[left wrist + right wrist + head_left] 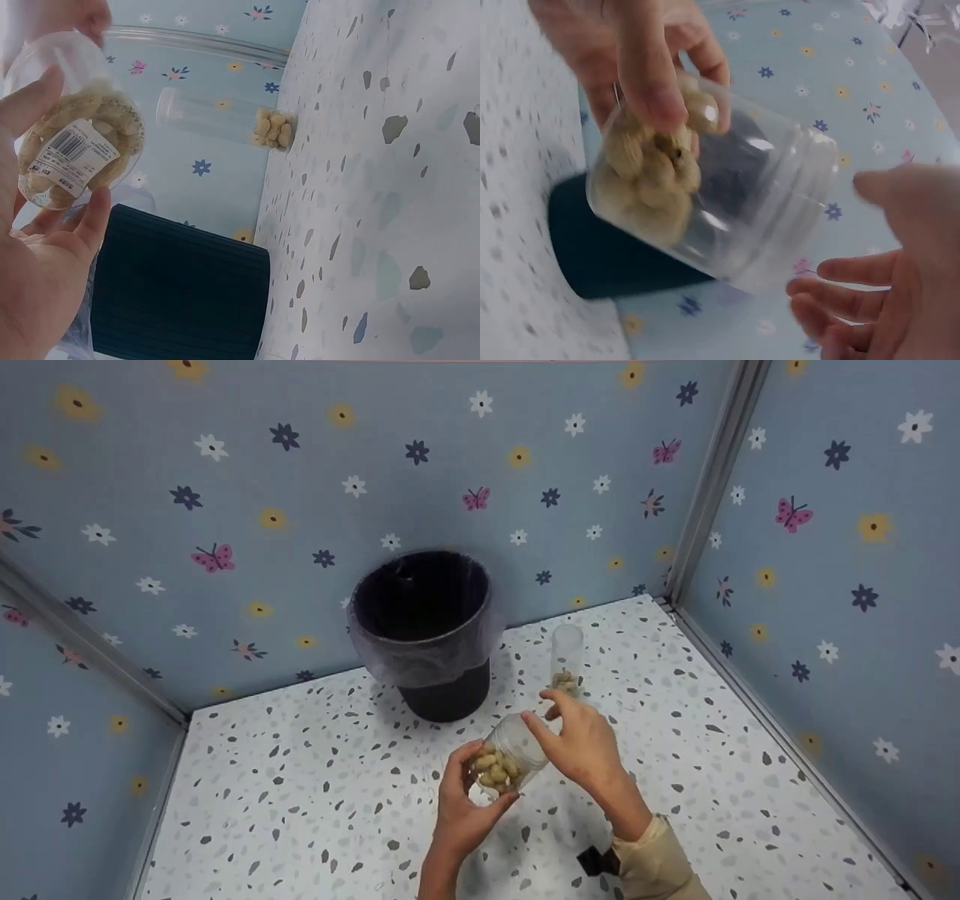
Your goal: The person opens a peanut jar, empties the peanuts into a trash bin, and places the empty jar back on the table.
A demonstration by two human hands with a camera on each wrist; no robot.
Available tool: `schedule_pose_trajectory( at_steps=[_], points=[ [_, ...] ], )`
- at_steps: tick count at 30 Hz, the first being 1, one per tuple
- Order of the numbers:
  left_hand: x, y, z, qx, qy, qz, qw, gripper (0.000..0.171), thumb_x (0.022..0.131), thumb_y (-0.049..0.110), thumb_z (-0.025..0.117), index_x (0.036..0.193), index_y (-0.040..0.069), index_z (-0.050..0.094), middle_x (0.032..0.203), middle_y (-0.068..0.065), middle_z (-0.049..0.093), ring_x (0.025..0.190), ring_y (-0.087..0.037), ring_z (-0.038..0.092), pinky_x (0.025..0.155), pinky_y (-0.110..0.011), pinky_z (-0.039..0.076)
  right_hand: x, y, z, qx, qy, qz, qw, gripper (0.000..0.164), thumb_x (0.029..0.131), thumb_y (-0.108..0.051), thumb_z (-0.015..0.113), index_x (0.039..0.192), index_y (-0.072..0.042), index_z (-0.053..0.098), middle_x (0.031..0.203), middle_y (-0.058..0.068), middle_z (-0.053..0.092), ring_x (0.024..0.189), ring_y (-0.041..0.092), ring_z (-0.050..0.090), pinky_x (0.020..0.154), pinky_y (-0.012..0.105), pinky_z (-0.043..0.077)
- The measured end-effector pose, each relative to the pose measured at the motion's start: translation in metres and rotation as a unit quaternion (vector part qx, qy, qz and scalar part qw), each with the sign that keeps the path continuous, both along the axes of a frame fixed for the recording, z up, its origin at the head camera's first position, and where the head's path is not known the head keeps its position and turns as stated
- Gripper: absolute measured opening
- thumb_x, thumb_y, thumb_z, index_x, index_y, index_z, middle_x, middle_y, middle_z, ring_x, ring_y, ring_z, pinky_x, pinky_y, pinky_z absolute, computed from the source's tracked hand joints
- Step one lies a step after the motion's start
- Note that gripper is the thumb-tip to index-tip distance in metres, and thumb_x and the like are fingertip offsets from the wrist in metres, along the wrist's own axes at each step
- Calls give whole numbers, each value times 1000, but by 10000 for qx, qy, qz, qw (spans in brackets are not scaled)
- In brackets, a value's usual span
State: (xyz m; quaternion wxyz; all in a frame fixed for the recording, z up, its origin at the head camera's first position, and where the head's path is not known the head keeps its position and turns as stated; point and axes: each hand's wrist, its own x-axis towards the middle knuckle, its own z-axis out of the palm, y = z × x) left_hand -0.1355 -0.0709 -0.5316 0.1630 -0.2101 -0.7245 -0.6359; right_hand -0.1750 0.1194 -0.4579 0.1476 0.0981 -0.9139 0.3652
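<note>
We list: peanut jar [516,748], left hand [463,812] gripping; right hand [586,744], thumb and fingers apart; label [73,155], left wrist view only.

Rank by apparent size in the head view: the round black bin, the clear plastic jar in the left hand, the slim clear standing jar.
1. Round black bin
2. Clear plastic jar in the left hand (nearness to the camera may enlarge it)
3. Slim clear standing jar

And there it is in the left wrist view, a white label [73,156] on the round end of the clear jar [105,106], black barcode [70,143] stripes showing! Small dark print [60,176] runs alongside, too tiny and blurred to read.
</note>
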Motion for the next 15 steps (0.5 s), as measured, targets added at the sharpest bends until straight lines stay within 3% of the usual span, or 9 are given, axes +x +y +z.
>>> schedule_pose_trajectory(
  at_steps=[3, 8, 11, 15],
  points=[
    [3, -1, -3, 73, -74, 37, 9999, 77, 69, 6, 88, 130, -10, 43, 129, -24, 47, 119, -37, 52, 93, -47, 49, 3, -4, 6, 683, 23, -473, 9965, 56, 90, -59, 58, 116, -11, 67, 90, 6, 70, 70, 23, 65, 58, 42, 53],
    [5, -3, -5, 0, 37, 20, 10000, 73, 70, 5, 87, 127, -11, 44, 130, -25, 45, 121, -39, 49, 92, -46, 50, 5, -13, 11, 1391, -1101, -328, 9836, 86, 82, -83, 38, 121, -11, 66, 90, 10, 70, 69, 28, 65, 55, 42, 51],
    [6, -5, -4, -114, 233, -37, 9997, 71, 70, 3, 86, 124, -13, 44, 129, -28, 44, 120, -42, 48, 89, -46, 52, 5, -16, 8, 1479, -1450, -180, 9781, 95, 77, -88, 37, 120, -9, 67, 76, 8, 66, 59, 24, 60, 51, 39, 48],
    [8, -6, -4, -196, 370, -60, 9991, 71, 69, 1, 86, 124, -14, 44, 129, -30, 44, 119, -43, 48, 88, -48, 52, 3, -16, 0, 1114, -1687, 96, 9793, 93, 75, -85, 46, 118, -6, 67, 68, 3, 61, 52, 16, 54, 51, 36, 47]
  ],
)
